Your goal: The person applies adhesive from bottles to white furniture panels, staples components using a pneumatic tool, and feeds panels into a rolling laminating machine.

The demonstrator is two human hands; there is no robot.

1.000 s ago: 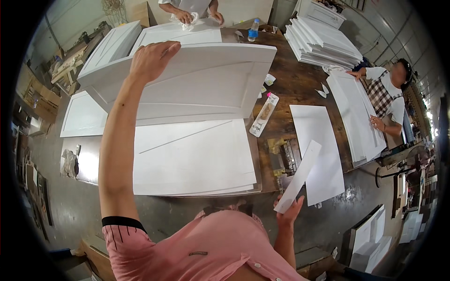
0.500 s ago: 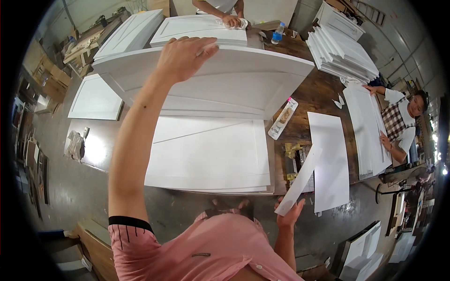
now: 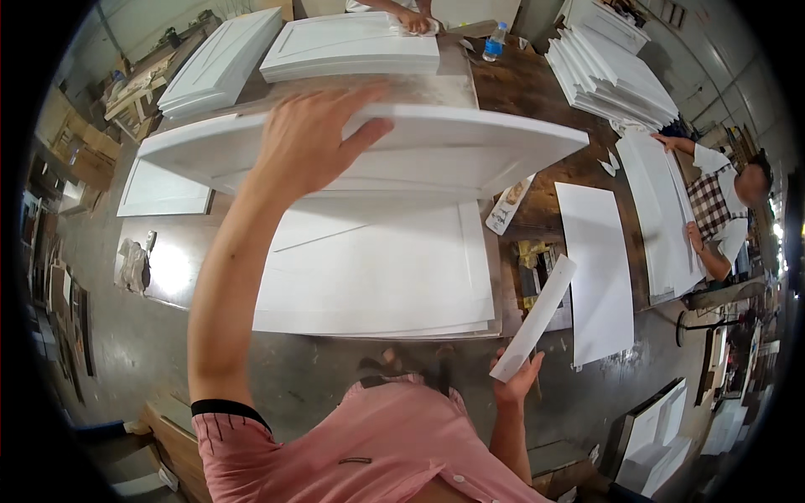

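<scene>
While one white panel door stood tilted on edge, two hands worked below the camera.

Spread flat, the left hand (image 3: 314, 138) pressed on the raised, smooth white door (image 3: 377, 155), which stood over one flat recessed panel (image 3: 377, 268) on the bench. Right of it lay one slim printed tube (image 3: 510, 204) on the dark wood. The right hand (image 3: 517, 381) had its fingers closed around one narrow white strip (image 3: 537, 317).
</scene>
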